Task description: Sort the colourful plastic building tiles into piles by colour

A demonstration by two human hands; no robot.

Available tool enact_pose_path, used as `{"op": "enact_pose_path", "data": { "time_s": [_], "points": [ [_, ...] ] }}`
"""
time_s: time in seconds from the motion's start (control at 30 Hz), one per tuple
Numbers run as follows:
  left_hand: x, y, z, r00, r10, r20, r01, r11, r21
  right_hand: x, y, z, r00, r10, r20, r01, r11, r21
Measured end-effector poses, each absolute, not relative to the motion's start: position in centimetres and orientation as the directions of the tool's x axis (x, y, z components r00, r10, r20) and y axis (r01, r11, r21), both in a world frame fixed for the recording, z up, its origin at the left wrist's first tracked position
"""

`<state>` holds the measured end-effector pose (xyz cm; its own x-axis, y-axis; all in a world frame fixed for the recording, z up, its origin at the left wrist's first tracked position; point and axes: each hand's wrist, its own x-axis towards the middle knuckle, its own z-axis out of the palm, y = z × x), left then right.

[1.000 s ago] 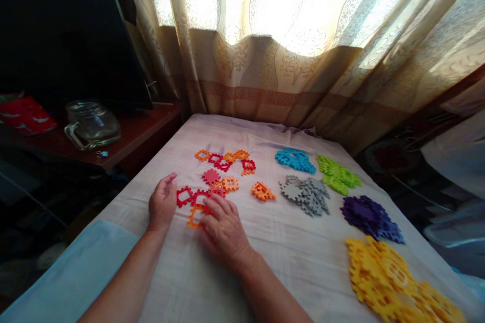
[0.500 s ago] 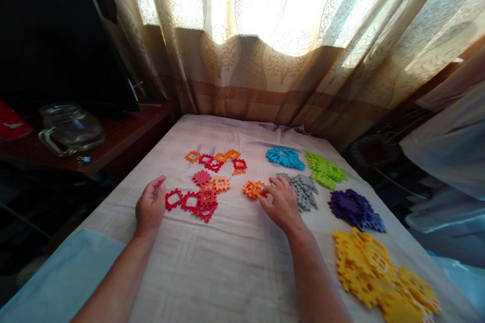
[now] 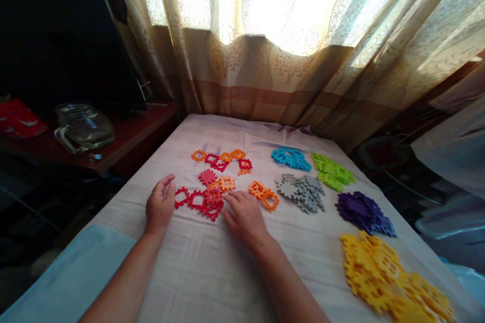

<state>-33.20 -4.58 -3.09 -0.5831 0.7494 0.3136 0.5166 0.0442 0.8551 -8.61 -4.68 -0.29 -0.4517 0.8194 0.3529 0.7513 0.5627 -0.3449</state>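
Note:
My left hand (image 3: 160,206) rests on its edge at the left of the red pieces, fingers loosely bent and holding nothing that I can see. A red square frame tile (image 3: 182,196) lies just beside it. My right hand (image 3: 245,218) is at the right end of the red interlocking tiles (image 3: 212,197), thumb and forefinger apart; whether the fingertips touch a tile I cannot tell. Right of this hand lie orange tiles (image 3: 264,195), one with an open middle. Behind the red group are a light orange window tile (image 3: 227,183) and a pinkish-red solid tile (image 3: 207,177).
Farther back lies a mixed red and orange cluster (image 3: 220,163). Blue (image 3: 291,158), green (image 3: 332,169), grey (image 3: 301,192), purple (image 3: 361,212) and yellow (image 3: 394,275) tile piles line the right side. A glass jug (image 3: 85,128) stands on the side desk (image 3: 129,133).
My right hand has moved left, away from the orange tiles to the red ones. The orange tiles now lie more spread out. My left hand stays beside the red frame tile.

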Motion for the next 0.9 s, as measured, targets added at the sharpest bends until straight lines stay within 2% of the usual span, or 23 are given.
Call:
{"op": "enact_pose_path", "data": {
  "time_s": [0.13, 0.3, 0.43, 0.57, 0.67, 0.9],
  "points": [
    [-32.9, -4.6, -2.9, -0.535, 0.783, 0.317, 0.541, 0.029, 0.841, -11.2, -6.5, -0.7, -0.564, 0.767, 0.305, 0.685, 0.641, -0.346],
    [-32.8, -4.6, -2.9, -0.505, 0.797, 0.331, 0.564, 0.015, 0.825, -12.0, -6.6, -0.7, -0.616, 0.704, 0.353, 0.591, 0.710, -0.383],
    [-32.9, -4.5, -2.9, -0.516, 0.798, 0.311, 0.557, 0.036, 0.829, -10.9, -3.8, -0.6, -0.419, 0.828, 0.373, 0.757, 0.545, -0.360],
    [-33.0, -4.5, -2.9, -0.512, 0.805, 0.299, 0.554, 0.044, 0.831, -10.2, -1.7, -0.6, -0.292, 0.905, 0.309, 0.884, 0.378, -0.273],
    [-33.0, -4.5, -2.8, -0.512, 0.807, 0.293, 0.552, 0.048, 0.832, -10.2, -1.5, -0.8, -0.290, 0.919, 0.266, 0.898, 0.357, -0.255],
    [-33.1, -4.5, -2.8, -0.524, 0.801, 0.289, 0.556, 0.064, 0.829, -10.2, -2.2, -1.7, -0.342, 0.885, 0.317, 0.876, 0.422, -0.233]
  ]
}}
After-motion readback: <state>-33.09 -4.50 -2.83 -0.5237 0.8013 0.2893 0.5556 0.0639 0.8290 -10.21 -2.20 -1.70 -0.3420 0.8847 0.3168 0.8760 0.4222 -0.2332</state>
